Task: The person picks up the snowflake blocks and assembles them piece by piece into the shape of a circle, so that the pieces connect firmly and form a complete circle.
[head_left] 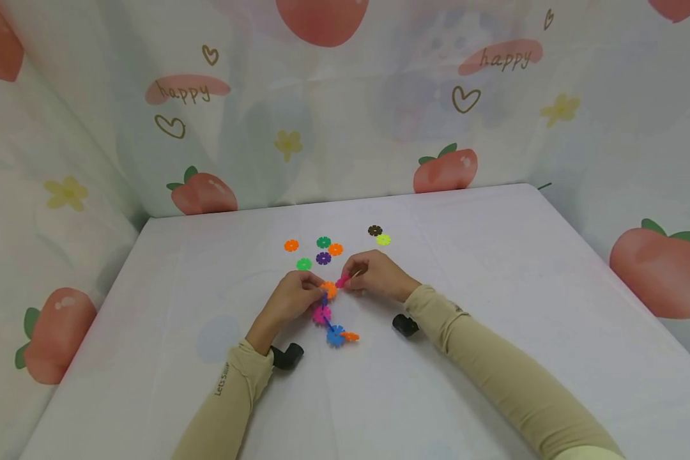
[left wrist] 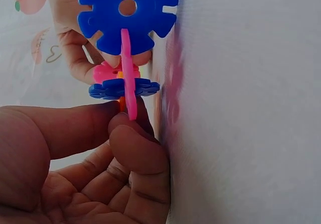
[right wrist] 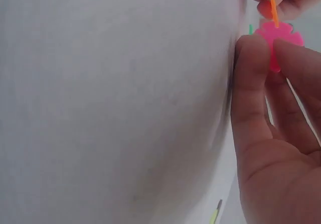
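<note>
Between fingertips, your left hand [head_left: 290, 298] is pinching an orange disc [head_left: 330, 291], its chain [head_left: 322, 315] extending toward you; your right hand [head_left: 377, 275] is pinching a pink disc [head_left: 342, 282].

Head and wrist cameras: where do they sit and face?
Head: worn there, facing forward and down; left hand, right hand, tan fabric sleeves show.
Left wrist: worn there, facing its hand's work; both hands show.
Right wrist: worn there, facing its hand's work; both hands show.
Wrist views share the right hand's pink notched plastic disc.
</note>
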`<state>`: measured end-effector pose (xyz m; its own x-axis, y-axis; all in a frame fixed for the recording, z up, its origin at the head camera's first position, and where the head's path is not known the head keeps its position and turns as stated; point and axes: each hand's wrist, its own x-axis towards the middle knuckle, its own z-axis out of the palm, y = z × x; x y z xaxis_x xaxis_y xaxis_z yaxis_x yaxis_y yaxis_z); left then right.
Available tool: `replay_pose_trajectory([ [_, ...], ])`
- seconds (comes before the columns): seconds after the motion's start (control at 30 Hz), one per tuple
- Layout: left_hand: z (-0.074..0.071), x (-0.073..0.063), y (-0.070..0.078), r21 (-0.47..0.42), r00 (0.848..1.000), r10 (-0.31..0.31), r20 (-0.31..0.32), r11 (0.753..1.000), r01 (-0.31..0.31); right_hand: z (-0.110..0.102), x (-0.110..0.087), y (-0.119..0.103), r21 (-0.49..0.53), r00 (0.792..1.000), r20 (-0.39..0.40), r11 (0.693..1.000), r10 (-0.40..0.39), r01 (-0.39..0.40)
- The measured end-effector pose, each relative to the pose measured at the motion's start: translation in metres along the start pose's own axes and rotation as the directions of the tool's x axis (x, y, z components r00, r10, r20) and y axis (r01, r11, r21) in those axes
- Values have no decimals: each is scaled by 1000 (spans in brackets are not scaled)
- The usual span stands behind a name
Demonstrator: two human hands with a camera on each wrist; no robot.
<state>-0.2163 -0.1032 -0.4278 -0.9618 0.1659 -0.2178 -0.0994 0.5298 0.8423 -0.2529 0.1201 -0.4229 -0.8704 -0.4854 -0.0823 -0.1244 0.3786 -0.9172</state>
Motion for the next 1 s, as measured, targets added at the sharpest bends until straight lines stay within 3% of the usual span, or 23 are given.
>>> replay_pose_trajectory([
  [0.67,0,1,3,-6,999,-31,-18,1000,31,10,10,-9,-191,998,39,980,-55,61],
  [1.0,-2,-6,1,-44,997,-72,-8,996,72,-2,22,-16,-211,992,121,978,24,2],
])
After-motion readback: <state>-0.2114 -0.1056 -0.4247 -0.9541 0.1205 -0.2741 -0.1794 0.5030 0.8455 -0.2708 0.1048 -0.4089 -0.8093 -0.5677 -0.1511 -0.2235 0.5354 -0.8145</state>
